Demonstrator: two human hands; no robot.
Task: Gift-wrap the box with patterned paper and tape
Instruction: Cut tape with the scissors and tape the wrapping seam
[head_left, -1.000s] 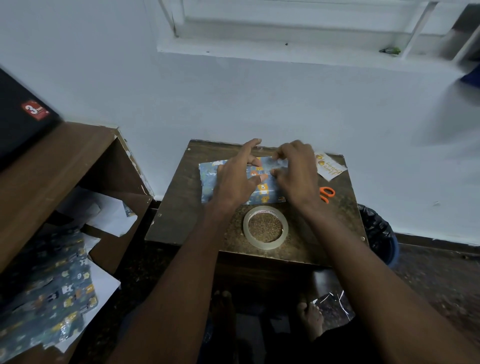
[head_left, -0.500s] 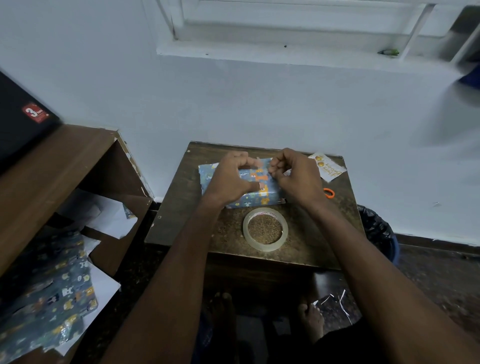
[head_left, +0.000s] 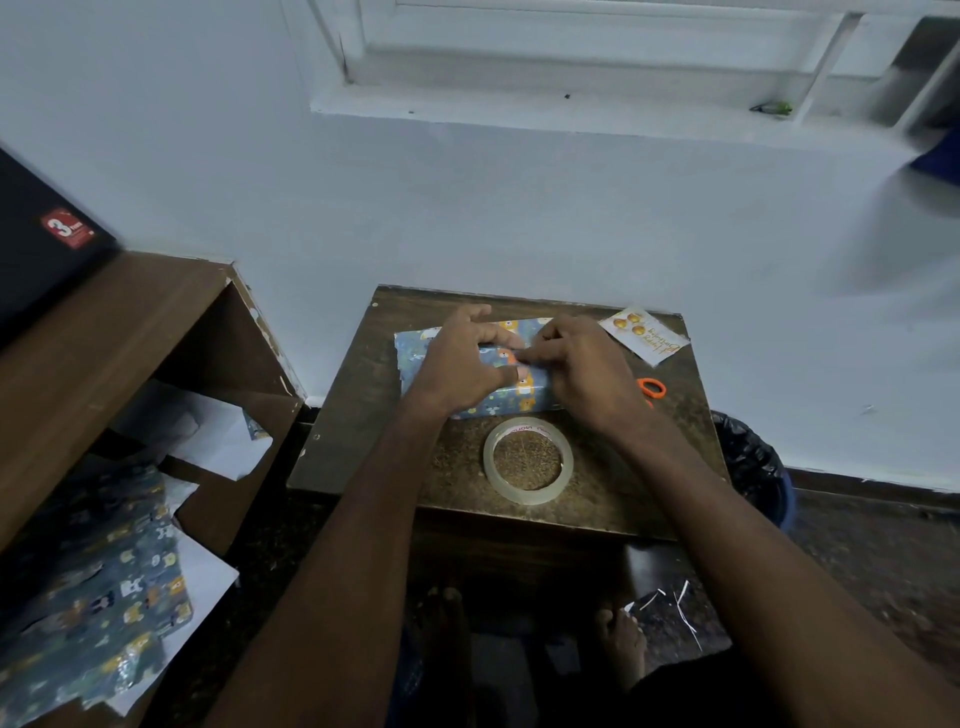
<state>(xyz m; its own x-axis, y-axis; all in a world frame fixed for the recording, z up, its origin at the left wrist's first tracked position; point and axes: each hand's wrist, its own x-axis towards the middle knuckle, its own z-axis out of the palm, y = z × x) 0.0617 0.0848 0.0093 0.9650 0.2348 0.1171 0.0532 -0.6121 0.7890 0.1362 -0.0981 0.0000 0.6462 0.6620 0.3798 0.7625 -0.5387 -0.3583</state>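
Done: we see the box (head_left: 470, 371) covered in patterned paper.
Hands: our left hand (head_left: 457, 366) presses it flat; right hand (head_left: 584, 366) fingers curl at the seam.
Left: we judge taping from the tape roll (head_left: 528, 460).

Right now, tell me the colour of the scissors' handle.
Orange, seen in the head view: scissors' handle, beside the right hand.

1 head-worn view, forward and down, near above the small table (head_left: 363, 415).

Your counter (head_left: 363, 415) is a small dark wooden top. Directly on it lie the wrapped box (head_left: 415, 353), a tape roll (head_left: 528, 460) just nearer you, orange-handled scissors (head_left: 652, 387) at right, and a printed card (head_left: 644, 335) far right.
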